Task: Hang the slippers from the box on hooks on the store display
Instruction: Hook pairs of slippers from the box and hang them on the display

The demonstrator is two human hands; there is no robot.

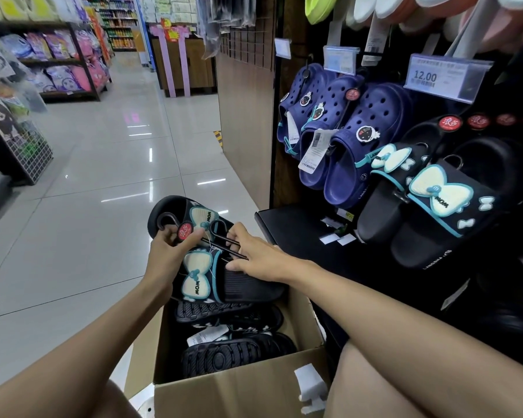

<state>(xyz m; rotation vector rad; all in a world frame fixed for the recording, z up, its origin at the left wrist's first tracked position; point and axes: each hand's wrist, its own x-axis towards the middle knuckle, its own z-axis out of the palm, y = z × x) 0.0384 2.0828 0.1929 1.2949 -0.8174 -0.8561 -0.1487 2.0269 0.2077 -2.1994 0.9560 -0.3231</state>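
A pair of black slippers (224, 276) with pale bow patches is held just above the open box (242, 384), which sits on the floor at the near foot of the display (435, 182). The left hand (166, 251) curls round the far slipper's edge, its thumb pressing by the red tag on the black hanger (194, 233) that joins the pair. The right hand (260, 254) comes in from the right; its fingers (233, 236) pinch the hanger's thin stem, thumb lying on the near slipper's ribbed sole. More black slippers lie sole-up in the box below. To the right, matching pairs and blue clogs (354, 137) hang on the display under a price tag (444, 76).
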